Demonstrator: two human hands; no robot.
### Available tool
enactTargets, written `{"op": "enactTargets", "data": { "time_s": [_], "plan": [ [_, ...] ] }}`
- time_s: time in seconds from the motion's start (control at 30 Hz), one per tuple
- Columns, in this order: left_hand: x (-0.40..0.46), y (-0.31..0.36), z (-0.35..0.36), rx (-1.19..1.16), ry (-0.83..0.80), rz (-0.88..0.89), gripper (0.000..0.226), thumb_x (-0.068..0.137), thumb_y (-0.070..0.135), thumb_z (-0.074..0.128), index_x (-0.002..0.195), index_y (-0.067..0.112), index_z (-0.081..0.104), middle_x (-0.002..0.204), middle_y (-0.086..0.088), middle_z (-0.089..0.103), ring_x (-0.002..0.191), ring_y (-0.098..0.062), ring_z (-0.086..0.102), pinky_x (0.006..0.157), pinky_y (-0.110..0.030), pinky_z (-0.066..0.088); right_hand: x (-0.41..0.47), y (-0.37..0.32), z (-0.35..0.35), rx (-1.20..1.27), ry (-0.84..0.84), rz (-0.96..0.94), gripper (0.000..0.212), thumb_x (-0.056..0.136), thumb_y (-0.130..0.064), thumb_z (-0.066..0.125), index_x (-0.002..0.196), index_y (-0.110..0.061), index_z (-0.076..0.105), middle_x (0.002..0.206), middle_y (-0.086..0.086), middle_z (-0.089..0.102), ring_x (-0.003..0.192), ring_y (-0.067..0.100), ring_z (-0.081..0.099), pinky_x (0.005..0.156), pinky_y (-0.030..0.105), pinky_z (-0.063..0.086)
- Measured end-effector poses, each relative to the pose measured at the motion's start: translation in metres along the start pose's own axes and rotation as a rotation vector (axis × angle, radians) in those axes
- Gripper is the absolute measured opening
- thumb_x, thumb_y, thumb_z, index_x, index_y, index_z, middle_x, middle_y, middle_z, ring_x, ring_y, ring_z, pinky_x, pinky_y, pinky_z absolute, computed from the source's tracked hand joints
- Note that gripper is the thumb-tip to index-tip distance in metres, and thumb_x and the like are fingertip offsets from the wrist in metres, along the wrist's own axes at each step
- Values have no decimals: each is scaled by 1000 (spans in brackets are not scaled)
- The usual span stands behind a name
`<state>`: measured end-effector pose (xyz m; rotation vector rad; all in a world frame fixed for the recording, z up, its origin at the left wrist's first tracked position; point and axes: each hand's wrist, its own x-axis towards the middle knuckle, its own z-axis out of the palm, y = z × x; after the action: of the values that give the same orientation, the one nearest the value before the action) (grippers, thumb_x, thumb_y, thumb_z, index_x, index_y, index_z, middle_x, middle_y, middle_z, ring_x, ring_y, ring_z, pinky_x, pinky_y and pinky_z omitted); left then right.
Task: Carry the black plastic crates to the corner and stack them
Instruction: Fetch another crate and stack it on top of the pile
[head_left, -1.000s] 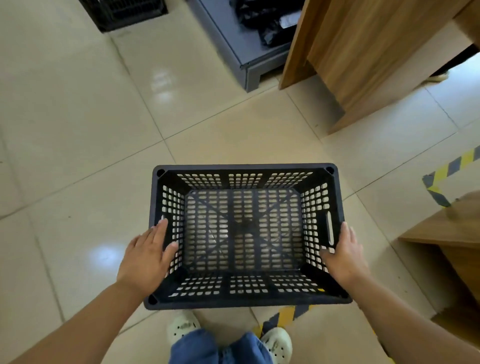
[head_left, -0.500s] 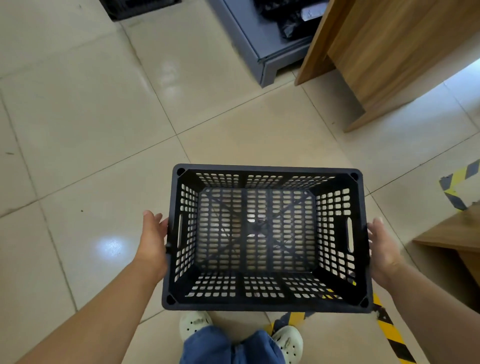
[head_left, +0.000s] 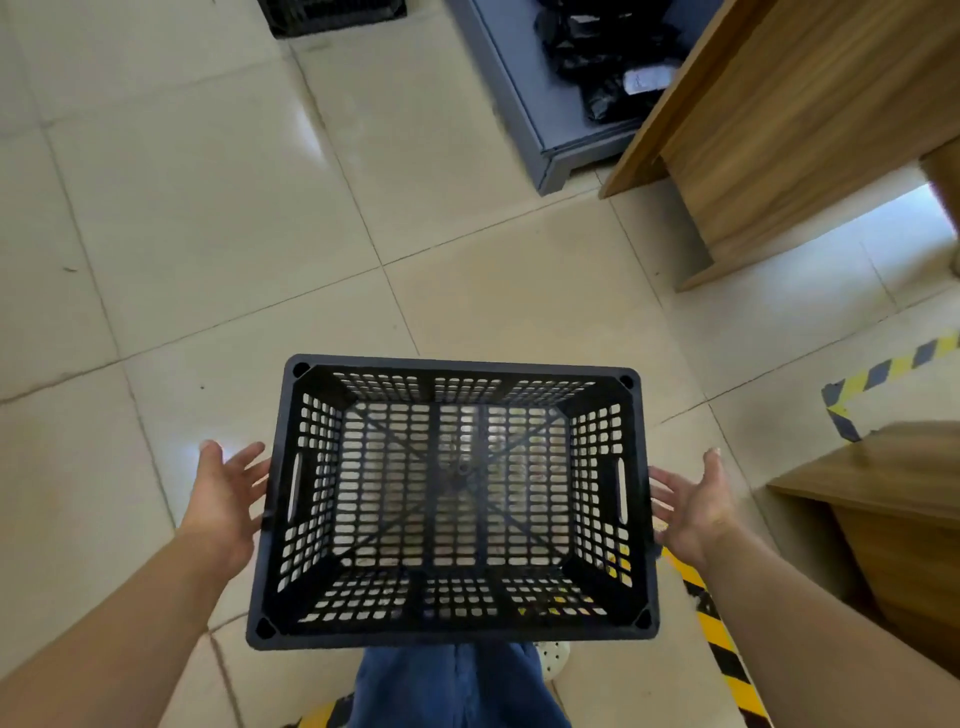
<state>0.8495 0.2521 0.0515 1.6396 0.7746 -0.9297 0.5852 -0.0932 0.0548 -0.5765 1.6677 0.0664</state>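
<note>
Crate carried at waist height, supported from the sides.

The crate (head_left: 457, 499) sits level over the tiled floor (head_left: 208, 208), between the left hand (head_left: 228, 493) and right hand (head_left: 691, 499). Both palms are spread flat against its short walls, fingers not through the handle slots. Risk: with friction alone holding it, any easing of pressure could drop it. A second crate (head_left: 332, 13) lies well ahead.
</note>
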Motion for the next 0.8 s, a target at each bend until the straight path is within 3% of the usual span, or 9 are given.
{"op": "enactTargets", "data": {
  "time_s": [0.33, 0.43, 0.63, 0.8],
  "plan": [
    [-100, 56, -121, -176, -14, -46, 69, 92, 60, 11, 146, 21, 29, 152, -4, 34, 142, -23, 25, 114, -54, 11, -164, -39, 71, -306, -30, -80, 83, 85, -73, 13, 118, -10, 57, 122, 13, 57, 111, 28, 50, 88, 46, 37],
    [-134, 70, -155, -190, -30, -38, 69, 93, 59, 7, 148, 23, 26, 152, -6, 33, 140, -23, 27, 113, -55, 12, -216, -52, 93, -383, -55, -127, 82, 85, -74, 15, 118, -11, 57, 118, 13, 58, 106, 27, 52, 89, 46, 38],
    [-190, 85, -215, -276, 43, -1, 75, 92, 63, 2, 147, 19, 29, 150, -8, 36, 138, -24, 32, 112, -53, 15, -302, -60, 146, -546, -131, -222, 81, 87, -72, 16, 125, -12, 54, 124, 13, 56, 115, 30, 50, 99, 49, 36],
    [-222, 84, -258, -393, 112, -3, 76, 91, 65, 2, 147, 20, 28, 151, -8, 35, 139, -24, 30, 113, -53, 13, -354, -58, 190, -664, -190, -303, 78, 89, -70, 17, 123, -10, 54, 124, 14, 55, 115, 32, 49, 97, 49, 36]
  ]
}}
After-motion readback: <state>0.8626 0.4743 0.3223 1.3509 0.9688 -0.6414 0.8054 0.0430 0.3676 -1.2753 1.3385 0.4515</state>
